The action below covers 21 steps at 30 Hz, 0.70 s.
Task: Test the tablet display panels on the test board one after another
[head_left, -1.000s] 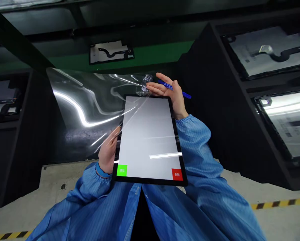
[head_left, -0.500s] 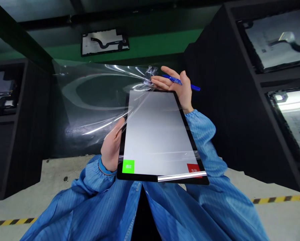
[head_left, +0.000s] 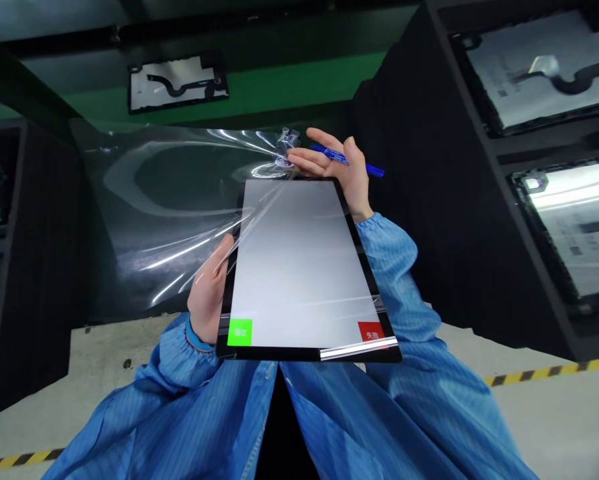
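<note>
Gripping a black-framed tablet (head_left: 299, 267) at the middle of the frame, the left hand (head_left: 207, 300) clasping its left edge low down, thumb lying up over the rim. Right hand (head_left: 339, 170) raised at the tablet's top right corner, palm up, fingers loosely curled, a blue pen (head_left: 367, 168) pinched between thumb and fingers and pointing out to the right. Just past those fingertips, a small clear suction cup (head_left: 287, 148) stuck on a sheet of clear plastic film (head_left: 169, 200); contact between fingertips and cup impossible to tell through the glare. Film bellying away from the tablet's top edge toward the upper left of the frame, with streaks crossing the screen's upper left. Showing on the grey screen: a green button (head_left: 239, 333) at lower left, a red button (head_left: 371, 333) at lower right. Blue striped smock sleeves (head_left: 394, 287) with elastic cuffs running up from the bottom of the frame. Along the top and right, black foam trays (head_left: 479, 167) holding pale panels (head_left: 539, 70). Below, a concrete floor (head_left: 554, 427) edged with yellow-and-black hazard tape (head_left: 554, 373).
</note>
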{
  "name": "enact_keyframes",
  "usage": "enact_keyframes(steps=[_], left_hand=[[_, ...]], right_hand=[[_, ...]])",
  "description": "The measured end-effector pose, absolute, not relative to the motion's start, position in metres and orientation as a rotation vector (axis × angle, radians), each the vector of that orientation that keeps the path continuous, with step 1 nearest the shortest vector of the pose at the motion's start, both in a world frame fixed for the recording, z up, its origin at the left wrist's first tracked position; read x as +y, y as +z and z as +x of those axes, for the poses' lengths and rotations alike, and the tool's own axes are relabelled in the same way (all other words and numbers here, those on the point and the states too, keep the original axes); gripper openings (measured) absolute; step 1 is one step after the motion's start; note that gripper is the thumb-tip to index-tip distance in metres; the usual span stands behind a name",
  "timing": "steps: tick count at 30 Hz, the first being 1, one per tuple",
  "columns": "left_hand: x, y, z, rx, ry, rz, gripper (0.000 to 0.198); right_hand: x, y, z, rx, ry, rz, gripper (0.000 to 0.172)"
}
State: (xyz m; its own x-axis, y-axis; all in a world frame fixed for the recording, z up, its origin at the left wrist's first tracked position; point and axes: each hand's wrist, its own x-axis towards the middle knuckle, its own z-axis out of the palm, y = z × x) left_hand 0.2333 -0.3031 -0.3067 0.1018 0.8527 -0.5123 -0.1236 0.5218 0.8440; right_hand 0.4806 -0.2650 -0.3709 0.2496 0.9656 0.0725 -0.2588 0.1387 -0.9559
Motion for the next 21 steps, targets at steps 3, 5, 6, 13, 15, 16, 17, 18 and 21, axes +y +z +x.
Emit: enact_keyframes(steps=[3, 5, 6, 13, 15, 16, 17, 18, 21], left_hand=[[-0.303, -0.312, 0.230, 1.442, 0.747, 1.220, 0.021], [-0.302, -0.315, 0.228, 1.532, 0.664, 1.434, 0.024], [-0.302, -0.315, 0.228, 1.566, 0.627, 1.496, 0.027], [-0.302, -0.315, 0.230, 1.520, 0.591, 1.580, 0.039], [-0.301, -0.317, 0.228, 1.500, 0.589, 1.567, 0.037], [-0.301, -0.319, 0.226, 1.497, 0.585, 1.561, 0.037], [-0.300, -0.322, 0.224, 1.505, 0.587, 1.555, 0.036], [-0.299, -0.326, 0.221, 1.526, 0.595, 1.550, 0.035], [-0.295, -0.342, 0.210, 1.546, 0.665, 1.595, 0.033]], right_hand=[[-0.267, -0.369, 0.478, -0.873, 1.063, -1.004, 0.061], [-0.268, -0.368, 0.477, -0.888, 1.040, -1.016, 0.064], [-0.268, -0.367, 0.477, -0.902, 1.033, -1.030, 0.065], [-0.264, -0.371, 0.482, -0.969, 0.996, -1.048, 0.069], [-0.263, -0.375, 0.484, -0.970, 1.001, -0.997, 0.069], [-0.263, -0.376, 0.485, -0.973, 1.005, -0.973, 0.070], [-0.262, -0.378, 0.486, -0.978, 1.006, -0.954, 0.071], [-0.262, -0.379, 0.487, -0.987, 1.001, -0.946, 0.072], [-0.261, -0.379, 0.487, -1.049, 0.930, -1.024, 0.074]])
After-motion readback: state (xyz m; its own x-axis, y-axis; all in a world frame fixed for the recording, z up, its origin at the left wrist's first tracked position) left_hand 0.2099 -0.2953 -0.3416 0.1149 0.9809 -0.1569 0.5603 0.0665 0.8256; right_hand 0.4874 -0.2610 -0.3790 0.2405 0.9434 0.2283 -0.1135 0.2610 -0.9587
